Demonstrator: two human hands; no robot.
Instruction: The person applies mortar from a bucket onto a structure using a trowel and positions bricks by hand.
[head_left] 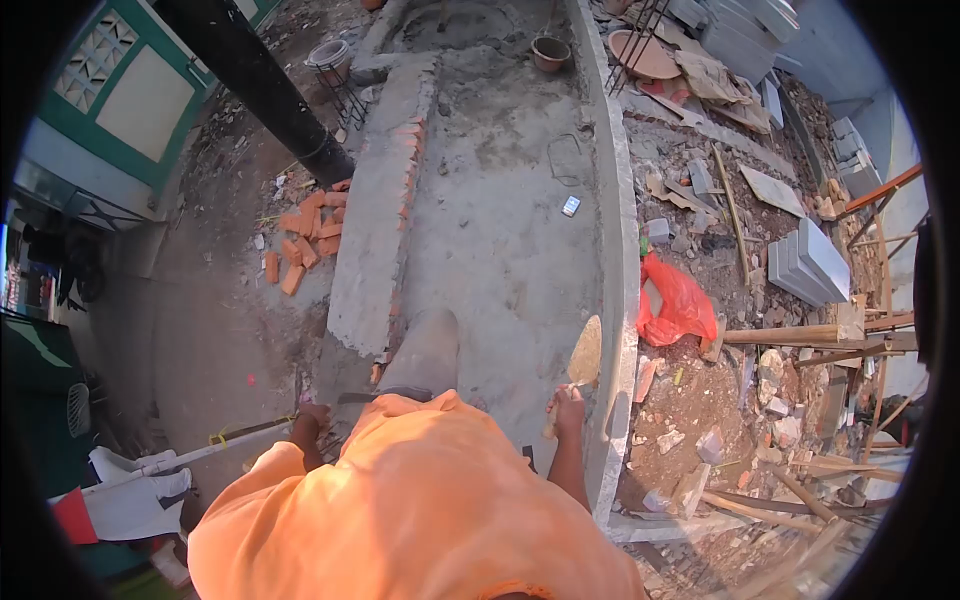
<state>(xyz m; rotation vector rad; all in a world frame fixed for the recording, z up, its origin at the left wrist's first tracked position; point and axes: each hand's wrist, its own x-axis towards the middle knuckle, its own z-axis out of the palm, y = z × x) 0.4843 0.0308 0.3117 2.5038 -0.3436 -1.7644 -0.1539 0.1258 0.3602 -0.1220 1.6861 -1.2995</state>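
My right hand (568,408) is closed around the handle of a trowel (586,352), whose blade points forward beside the low plastered wall (622,250) on the right. At the lower left, my left hand (313,418) hangs beside my raised knee, near a thin rod; its fingers are small and partly shaded, so I cannot tell whether they hold anything. Between the two walls lies a grey cement floor (490,250). The left wall (375,220) has a rough grey top and exposed red brick along its edge.
A small blue-and-white packet (571,206) and a bent wire lie on the cement. A bucket (550,54) stands farther ahead. Loose bricks (292,279) and a black post (270,95) are left; a red plastic bag (677,300), grey blocks (822,262) and wooden poles lie right.
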